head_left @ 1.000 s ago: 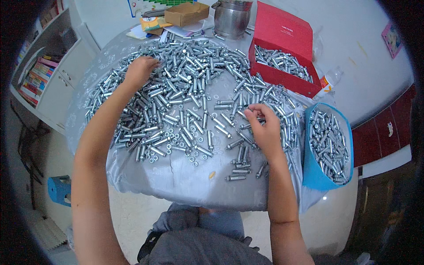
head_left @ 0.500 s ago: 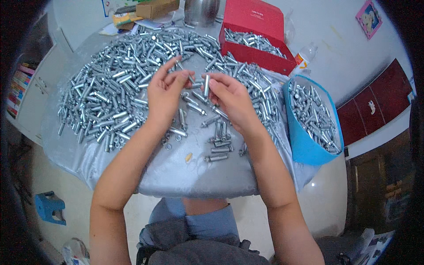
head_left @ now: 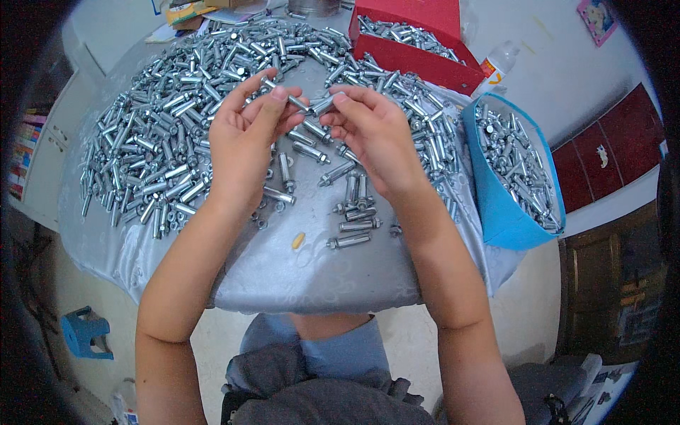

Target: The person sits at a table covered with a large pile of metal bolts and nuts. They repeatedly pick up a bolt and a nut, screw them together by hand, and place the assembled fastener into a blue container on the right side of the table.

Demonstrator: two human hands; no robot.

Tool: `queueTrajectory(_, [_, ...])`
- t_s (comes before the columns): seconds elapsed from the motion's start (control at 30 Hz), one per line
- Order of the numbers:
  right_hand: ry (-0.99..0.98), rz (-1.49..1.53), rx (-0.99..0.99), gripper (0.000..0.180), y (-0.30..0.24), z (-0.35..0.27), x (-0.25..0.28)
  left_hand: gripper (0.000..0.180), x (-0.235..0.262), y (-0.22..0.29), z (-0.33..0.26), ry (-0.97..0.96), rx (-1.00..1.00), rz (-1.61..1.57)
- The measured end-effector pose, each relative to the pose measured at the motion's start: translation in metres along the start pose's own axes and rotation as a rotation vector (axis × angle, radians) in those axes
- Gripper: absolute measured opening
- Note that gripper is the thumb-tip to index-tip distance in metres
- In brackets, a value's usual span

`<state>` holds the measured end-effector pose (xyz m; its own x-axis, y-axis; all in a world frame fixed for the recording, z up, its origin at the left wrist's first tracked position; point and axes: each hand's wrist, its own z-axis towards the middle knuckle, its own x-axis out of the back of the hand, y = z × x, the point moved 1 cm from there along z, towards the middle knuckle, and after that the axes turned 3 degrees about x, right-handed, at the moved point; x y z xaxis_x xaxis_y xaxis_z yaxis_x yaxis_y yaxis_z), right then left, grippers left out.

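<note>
My left hand [head_left: 241, 142] pinches a thin metal bolt [head_left: 296, 102] between thumb and fingers, its end pointing right. In my right hand [head_left: 382, 134] is a shiny metal sleeve [head_left: 323, 105], gripped by thumb and forefinger and lying aslant. Bolt and sleeve meet end to end above the table; whether the bolt is inside the sleeve I cannot tell. Below the hands lie several loose expansion bolts [head_left: 307, 150]. A small group of expansion bolts [head_left: 356, 227], with nuts on, rests by my right forearm. A large heap of expansion bolts [head_left: 163, 134] spreads behind and left of my hands.
A red box [head_left: 418, 60] of bolts stands at the back right, beside a plastic bottle [head_left: 500, 62]. Right of the table cloth [head_left: 319, 283] is a blue bin [head_left: 499, 202] full of bolts. Nuts and washers [head_left: 261, 218] and a small yellow piece [head_left: 298, 241] lie near my left forearm.
The sleeve in my right hand has tipped from upright to slanted and come against the bolt's end. My left hand has turned the bolt toward it. The whole view has shifted slightly.
</note>
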<state>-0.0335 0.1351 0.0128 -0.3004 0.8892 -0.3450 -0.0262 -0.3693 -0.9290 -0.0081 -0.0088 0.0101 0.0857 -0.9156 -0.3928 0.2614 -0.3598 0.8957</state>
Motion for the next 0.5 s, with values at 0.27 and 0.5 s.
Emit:
queueTrajectory(0.27, [0.001, 0.206, -0.115, 0.02, 0.0045, -0.0018, -0.0017, 0.037, 0.0037, -0.0031, 0.0039, 0.004, 0.018, 0.016])
queueTrajectory(0.5, [-0.01, 0.221, -0.107, 0.021, 0.0063, -0.0022, -0.009, 0.036, 0.0081, 0.0034, 0.0052, 0.048, -0.073, 0.095])
